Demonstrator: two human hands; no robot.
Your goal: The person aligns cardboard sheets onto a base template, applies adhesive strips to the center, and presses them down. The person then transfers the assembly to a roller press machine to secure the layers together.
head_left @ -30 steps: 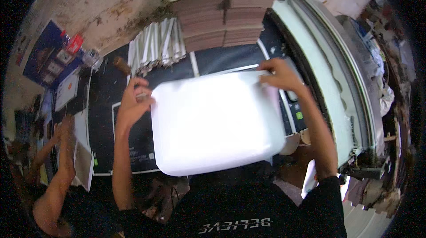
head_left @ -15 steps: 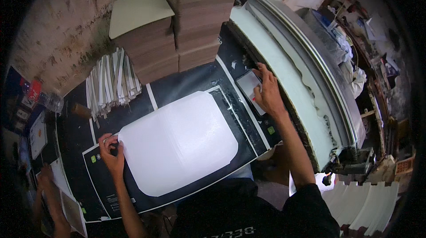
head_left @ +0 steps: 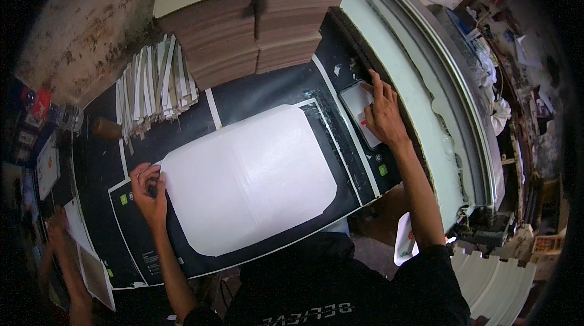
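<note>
Head view: the large white sheet with cut corners [head_left: 252,183], raised in both hands one second ago, now lies flat on the black, white-lined tabletop [head_left: 261,92]; the surface appears to bear it, leaving the right hand [head_left: 384,116] free of it. The left hand [head_left: 149,195] is at the sheet's upper-left corner, fingers curled; whether they pinch the edge cannot be told. The right's fingers, loosely spread with no evident grasp, overlie a dark-framed rectangular phone [head_left: 358,98]; contact unconfirmed.

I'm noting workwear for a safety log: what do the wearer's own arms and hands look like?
The left hand and right hand are ungloved, with bare wrists. The forearms are uncovered too; the black shirt has short sleeves and pale lettering.
</note>
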